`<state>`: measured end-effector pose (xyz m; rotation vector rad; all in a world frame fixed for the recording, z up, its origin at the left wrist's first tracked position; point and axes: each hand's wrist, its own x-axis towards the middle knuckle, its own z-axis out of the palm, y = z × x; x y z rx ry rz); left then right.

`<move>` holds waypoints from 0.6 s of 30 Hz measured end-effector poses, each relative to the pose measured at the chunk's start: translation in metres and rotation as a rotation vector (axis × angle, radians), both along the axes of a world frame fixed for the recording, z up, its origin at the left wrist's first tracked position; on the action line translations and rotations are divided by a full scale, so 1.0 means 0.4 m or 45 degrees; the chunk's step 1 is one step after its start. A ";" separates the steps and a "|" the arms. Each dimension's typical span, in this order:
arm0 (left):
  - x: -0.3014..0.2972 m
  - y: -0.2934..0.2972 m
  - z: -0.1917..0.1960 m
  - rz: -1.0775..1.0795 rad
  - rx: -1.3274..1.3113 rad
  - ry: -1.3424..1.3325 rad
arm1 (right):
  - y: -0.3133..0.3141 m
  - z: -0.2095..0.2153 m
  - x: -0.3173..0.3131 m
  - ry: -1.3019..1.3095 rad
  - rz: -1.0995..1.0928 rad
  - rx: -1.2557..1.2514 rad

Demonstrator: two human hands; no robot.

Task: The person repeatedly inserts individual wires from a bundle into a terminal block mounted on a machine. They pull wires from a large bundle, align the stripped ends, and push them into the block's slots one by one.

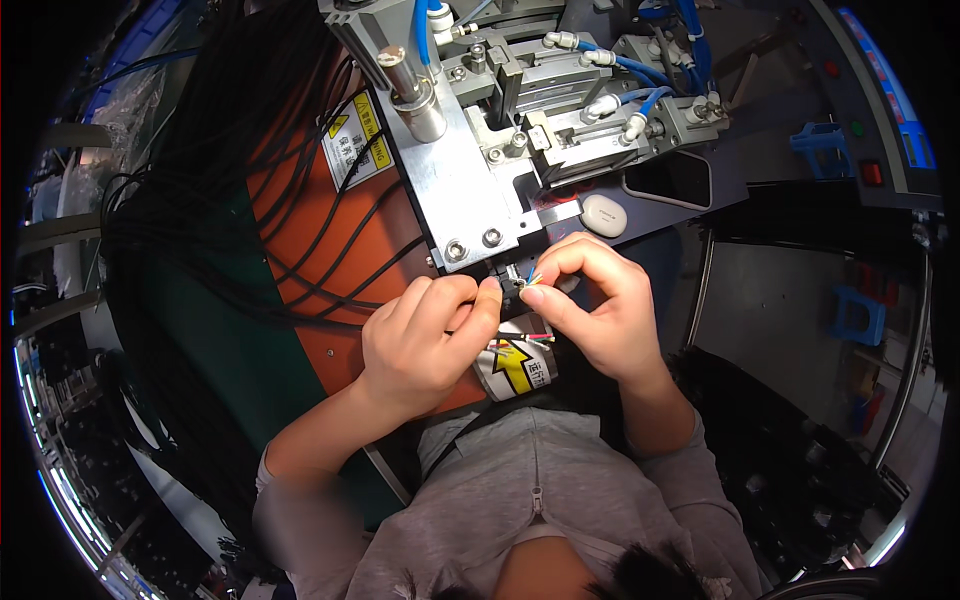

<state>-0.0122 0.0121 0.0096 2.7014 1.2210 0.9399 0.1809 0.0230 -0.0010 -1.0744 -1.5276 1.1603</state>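
Note:
At the front edge of the metal machine fixture point(445, 190), my two hands meet fingertip to fingertip. My left hand point(420, 335) is closed, its thumb and forefinger pinching a black cable near its end. Thin coloured wires point(533, 281), blue and yellow among them, fan out between the fingertips of my right hand point(610, 310), which pinches them. Just below, a second black cable end point(515, 336) with red, green and white wires sticks out from beside my left hand; whether that hand also grips it is hidden.
Many black cables point(200, 240) drape across the orange panel point(300, 235) on the left. Pneumatic cylinders point(590, 140) with blue hoses fill the back. Beside them lie a phone point(670, 180) and a white rounded case point(604, 215). A yellow arrow label point(512, 370) is below my hands.

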 end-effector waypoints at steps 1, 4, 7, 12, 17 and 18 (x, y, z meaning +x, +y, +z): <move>0.000 -0.002 -0.002 0.000 -0.021 -0.007 | 0.003 -0.001 0.008 0.065 0.077 -0.138; 0.006 -0.007 -0.004 0.000 -0.058 -0.009 | -0.007 -0.017 0.009 0.254 0.059 -0.326; 0.014 -0.020 -0.015 0.038 -0.060 0.046 | -0.021 -0.047 -0.012 0.399 -0.030 -0.282; 0.008 -0.017 -0.012 0.037 0.009 0.075 | -0.016 -0.034 -0.017 0.285 0.005 -0.254; 0.009 -0.017 -0.017 0.009 0.019 0.078 | 0.008 -0.030 0.024 0.163 0.181 -0.310; 0.011 -0.020 -0.012 -0.001 0.011 0.109 | 0.005 -0.036 0.024 0.221 0.150 -0.333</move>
